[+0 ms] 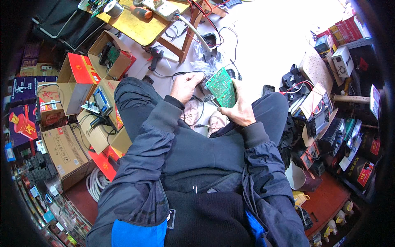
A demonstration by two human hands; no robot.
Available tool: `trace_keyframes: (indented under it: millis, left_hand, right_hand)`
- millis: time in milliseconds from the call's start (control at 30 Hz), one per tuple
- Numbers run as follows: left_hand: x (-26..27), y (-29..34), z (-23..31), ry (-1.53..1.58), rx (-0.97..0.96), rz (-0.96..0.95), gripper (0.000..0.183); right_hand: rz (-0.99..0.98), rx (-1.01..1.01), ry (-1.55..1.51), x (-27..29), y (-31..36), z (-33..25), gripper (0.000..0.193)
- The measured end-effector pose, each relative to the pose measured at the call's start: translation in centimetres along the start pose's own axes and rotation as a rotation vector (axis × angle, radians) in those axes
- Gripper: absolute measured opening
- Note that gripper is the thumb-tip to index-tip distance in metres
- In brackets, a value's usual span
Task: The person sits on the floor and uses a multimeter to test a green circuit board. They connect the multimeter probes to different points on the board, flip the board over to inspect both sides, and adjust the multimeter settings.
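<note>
A green circuit board (222, 87) is tilted up between my knees, its soldered side facing me. My right hand (240, 108) grips its right and lower edge, thumb at the bottom corner. My left hand (187, 86) is closed in a pinch beside the board's upper left edge. What sits between those fingertips is too small to make out. Dark parts and thin leads hang at the board's left side, partly hidden behind it. A black cable (175, 75) runs along the floor behind my left hand.
A yellow-topped wooden table (142, 31) at the far left bears a solder wire spool (113, 8) and a screwdriver (142, 12). A hot glue gun (156, 57) lies on the floor. Open cardboard boxes (68, 150) crowd my left; a box of wired electronics (314, 109) stands right.
</note>
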State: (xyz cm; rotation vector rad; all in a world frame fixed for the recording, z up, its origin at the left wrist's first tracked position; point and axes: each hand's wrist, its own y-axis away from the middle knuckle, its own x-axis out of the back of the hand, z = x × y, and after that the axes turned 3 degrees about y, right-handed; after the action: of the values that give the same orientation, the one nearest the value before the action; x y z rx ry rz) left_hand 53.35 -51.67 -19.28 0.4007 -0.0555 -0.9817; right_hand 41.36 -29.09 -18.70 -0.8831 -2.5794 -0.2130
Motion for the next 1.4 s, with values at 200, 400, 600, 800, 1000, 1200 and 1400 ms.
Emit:
trace_keyframes:
  millis: [200,400,600,800,1000,1200,1400]
  left_hand:
    - [-0.7,-0.1,0.2,-0.038,-0.071,0.088,0.032]
    - [-0.7,-0.2,0.4,-0.035,-0.033,0.007,0.023]
    - [0.0,-0.7,-0.6,-0.131,-0.057,0.009,0.020]
    - [-0.9,-0.6,-0.4,-0.263,-0.197,0.158,0.023]
    - [-0.8,1.5,0.2,-0.181,-0.119,0.179,0.027]
    - [-2.8,3.3,-2.0,0.145,0.169,0.016,0.043]
    - [-3.2,3.0,-2.3,0.230,0.198,-0.104,0.051]
  right_hand:
    - [-0.030,-0.020,0.004,0.2,0.0,-0.4,0.104]
    - [-0.040,0.063,0.082,-0.3,0.1,-0.5,0.102]
    - [-0.057,0.038,0.124,-0.3,0.1,-0.7,0.099]
    - [-0.066,-0.018,0.073,-0.3,0.1,-0.4,0.101]
    - [-0.002,-0.137,0.016,-0.1,-0.2,0.7,0.109]
    - [-0.034,-0.239,-0.393,0.3,-0.5,0.7,0.102]
    - [-0.213,-0.380,-0.976,0.8,-0.3,1.0,0.072]
